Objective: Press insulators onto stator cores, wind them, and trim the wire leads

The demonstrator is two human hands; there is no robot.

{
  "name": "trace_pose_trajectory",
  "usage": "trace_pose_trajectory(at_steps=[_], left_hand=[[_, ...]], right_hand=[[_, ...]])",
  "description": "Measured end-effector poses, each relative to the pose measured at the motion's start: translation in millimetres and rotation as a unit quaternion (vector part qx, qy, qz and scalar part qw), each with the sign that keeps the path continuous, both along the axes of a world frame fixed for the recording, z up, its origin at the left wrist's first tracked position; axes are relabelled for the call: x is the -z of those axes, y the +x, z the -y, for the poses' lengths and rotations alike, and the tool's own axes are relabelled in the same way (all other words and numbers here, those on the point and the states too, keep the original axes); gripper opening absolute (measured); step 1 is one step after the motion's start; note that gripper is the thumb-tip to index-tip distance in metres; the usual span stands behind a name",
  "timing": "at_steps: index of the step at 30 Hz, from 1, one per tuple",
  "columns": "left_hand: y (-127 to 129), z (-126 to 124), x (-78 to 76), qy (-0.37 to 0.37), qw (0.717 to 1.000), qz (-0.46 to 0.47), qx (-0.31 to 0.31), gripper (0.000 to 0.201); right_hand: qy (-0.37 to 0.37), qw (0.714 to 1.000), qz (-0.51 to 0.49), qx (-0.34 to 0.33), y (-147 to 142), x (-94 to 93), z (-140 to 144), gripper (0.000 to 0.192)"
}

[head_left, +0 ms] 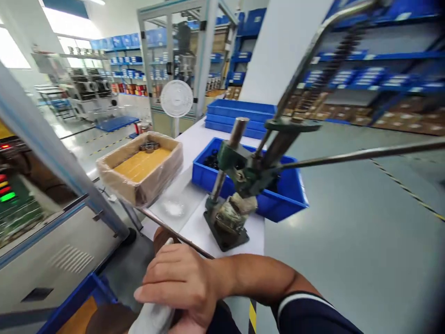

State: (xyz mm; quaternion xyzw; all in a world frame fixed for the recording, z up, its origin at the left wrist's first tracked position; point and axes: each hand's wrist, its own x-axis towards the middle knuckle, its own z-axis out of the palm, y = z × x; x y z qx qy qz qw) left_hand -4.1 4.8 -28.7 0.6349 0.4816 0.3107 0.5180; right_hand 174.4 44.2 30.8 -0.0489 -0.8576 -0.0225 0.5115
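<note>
1. Upper left of centre, a cardboard box wrapped in clear film sits tilted on the white surface, with small metal rings in its far corner.
2. At the bottom centre, the right hand lies over a white object, fingers curled loosely on it; the left hand cannot be seen.
3. Centre, a green hand press stands on the surface, a taped part beneath it.
4. Just behind it, a blue bin holds dark parts.

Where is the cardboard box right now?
The cardboard box sits left of centre in the head view, on the white table, left of the blue bin and the hand press.
</note>
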Motion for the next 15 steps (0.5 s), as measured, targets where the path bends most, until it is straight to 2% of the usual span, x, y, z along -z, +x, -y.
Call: trace_pose_trajectory(at_steps=[3,6,8,11,13,15], left_hand=[[40,-42,-23.2,0.116,0.992,-0.044,-0.01,0.045],[85,-104,-38.1,0.239,0.969,-0.063,-0.003,0.053],[108,-146,-30.3,0.275,0.953,-0.124,-0.015,0.059],[125,-188,0.3,0.259,0.941,-0.217,0.005,0.043],[124,-197,17.3,0.24,0.943,-0.227,0.029,0.037],[119,-193,21.4,0.237,0.946,-0.221,0.032,0.044]], right_hand=[[0.018,0.989,-0.068,0.128,29,2.3,-6,0.057],[0.005,0.964,-0.095,0.248,71,7.4,8,0.051],[-0.019,0.946,-0.096,0.309,101,14.9,26,0.048],[-0.064,0.892,-0.089,0.439,150,27.6,53,0.039],[-0.078,0.84,-0.084,0.53,188,31.5,59,0.032],[-0.089,0.793,-0.082,0.596,230,29.0,49,0.025]])
